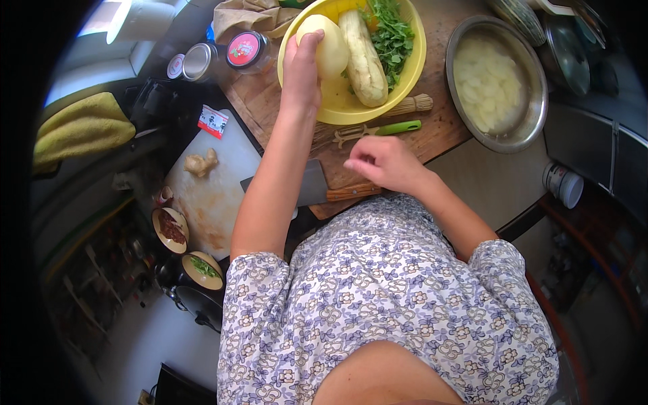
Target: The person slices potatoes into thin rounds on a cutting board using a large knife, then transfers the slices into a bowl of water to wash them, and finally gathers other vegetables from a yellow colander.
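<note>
My left hand (302,71) grips a large peeled potato (329,50) over the yellow basin (419,66). Inside that basin lie a long, pale peeled vegetable (363,61) and leafy green herbs (397,45). My right hand (382,159) is loosely curled above the wooden board (440,121), and nothing shows in its fingers. Just beyond it is a peeler with a green handle (400,127), beside a bamboo brush (412,105) partly hidden by the basin. Between my forearms lies a cleaver (314,185); its wooden handle points towards my right arm.
At right stands a metal basin (534,121) of pale slices in liquid. On the left, a white cutting board (228,187) carries ginger (201,163) and a red-white packet (212,121). Bowls of dark pieces (171,228) and cut greens (202,266) sit nearby. Jars (248,50) stand behind.
</note>
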A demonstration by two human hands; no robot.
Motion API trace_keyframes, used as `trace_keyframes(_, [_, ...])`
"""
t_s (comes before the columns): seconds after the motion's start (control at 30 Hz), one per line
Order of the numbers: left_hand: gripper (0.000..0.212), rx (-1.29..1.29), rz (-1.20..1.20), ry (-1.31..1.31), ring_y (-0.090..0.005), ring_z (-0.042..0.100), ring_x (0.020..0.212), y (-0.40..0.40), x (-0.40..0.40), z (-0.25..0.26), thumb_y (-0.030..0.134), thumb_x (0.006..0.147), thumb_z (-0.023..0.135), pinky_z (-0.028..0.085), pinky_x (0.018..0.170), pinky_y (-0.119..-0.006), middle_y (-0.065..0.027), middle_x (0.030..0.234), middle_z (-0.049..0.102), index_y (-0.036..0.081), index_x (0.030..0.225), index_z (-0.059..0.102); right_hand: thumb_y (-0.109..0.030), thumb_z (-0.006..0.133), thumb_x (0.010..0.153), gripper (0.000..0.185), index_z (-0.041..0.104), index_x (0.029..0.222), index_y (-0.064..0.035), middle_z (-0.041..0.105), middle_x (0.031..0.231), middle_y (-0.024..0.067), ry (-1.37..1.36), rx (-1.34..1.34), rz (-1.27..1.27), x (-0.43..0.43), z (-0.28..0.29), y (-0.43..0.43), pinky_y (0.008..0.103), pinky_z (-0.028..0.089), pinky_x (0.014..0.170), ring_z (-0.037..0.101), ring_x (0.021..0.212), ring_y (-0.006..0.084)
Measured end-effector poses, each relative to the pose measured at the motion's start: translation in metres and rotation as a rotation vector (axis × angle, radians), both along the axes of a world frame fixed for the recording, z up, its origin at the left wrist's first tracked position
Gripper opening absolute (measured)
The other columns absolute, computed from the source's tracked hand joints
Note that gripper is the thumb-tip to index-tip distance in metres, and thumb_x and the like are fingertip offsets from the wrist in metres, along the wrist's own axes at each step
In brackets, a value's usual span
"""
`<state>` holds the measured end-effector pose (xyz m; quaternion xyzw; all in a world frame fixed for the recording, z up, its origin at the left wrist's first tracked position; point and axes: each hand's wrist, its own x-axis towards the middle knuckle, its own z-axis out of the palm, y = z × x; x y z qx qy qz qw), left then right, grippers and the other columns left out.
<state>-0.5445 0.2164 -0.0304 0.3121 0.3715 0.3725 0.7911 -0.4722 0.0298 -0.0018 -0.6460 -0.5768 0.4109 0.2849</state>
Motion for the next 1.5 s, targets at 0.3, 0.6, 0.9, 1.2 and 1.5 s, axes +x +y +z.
trace_keyframes(0.3, [0.040,-0.145,0.100,0.128,-0.0216,0.062,0.090,0.013,0.013,-0.027,0.025,0.080,0.062,0.052,0.080,-0.036,-0.0098,0.101,0.061,0.001,0.112,0.055,-0.012,0.066,0.086,0.013,0.063,0.085,0.0001,0.061,0.074,0.0005,0.109,0.004,-0.245,0.031,0.018,0.017,0.0227,0.046,0.060,0.055,0.065,0.0065])
trace_keyframes(0.6, [0.043,-0.101,0.085,0.191,-0.0223,0.062,0.093,0.011,0.012,-0.028,0.030,0.081,0.062,0.051,0.082,-0.038,-0.0097,0.103,0.061,0.005,0.114,0.054,-0.027,0.071,0.076,0.066,0.042,0.131,-0.0047,0.043,0.130,0.0170,-0.595,0.274,-0.231,0.038,0.000,0.063,0.0425,0.044,0.094,0.050,0.110,0.0355])
trace_keyframes(0.9, [0.049,-0.226,0.201,-0.011,-0.0249,0.061,0.099,-0.002,0.009,-0.004,0.034,0.079,0.060,0.051,0.084,-0.042,-0.0099,0.110,0.059,0.008,0.119,0.051,-0.027,0.069,0.070,0.074,0.037,0.134,-0.0040,0.037,0.137,0.0212,-0.311,-0.054,-0.415,0.045,0.004,0.089,0.0409,0.046,0.092,0.053,0.111,0.0346])
trace_keyframes(1.2, [0.060,-0.264,0.203,-0.429,-0.0389,0.056,0.110,-0.028,-0.042,0.039,0.048,0.080,0.044,0.046,0.087,-0.062,-0.0159,0.122,0.057,0.010,0.126,0.050,-0.007,0.062,0.081,0.057,0.036,0.129,0.0052,0.045,0.129,0.0146,0.723,0.228,-0.441,0.029,0.054,0.056,0.0337,0.047,0.094,0.049,0.120,0.0226])
trace_keyframes(1.5, [0.064,-0.285,0.357,-0.796,-0.0344,0.049,0.121,-0.059,-0.131,0.043,0.046,0.080,0.050,0.043,0.097,-0.051,-0.0217,0.134,0.046,0.008,0.132,0.044,-0.012,0.066,0.079,0.073,0.027,0.141,-0.0050,0.037,0.136,0.0191,0.328,0.370,0.015,-0.038,0.044,0.053,0.0393,0.037,0.101,0.038,0.127,0.0285])
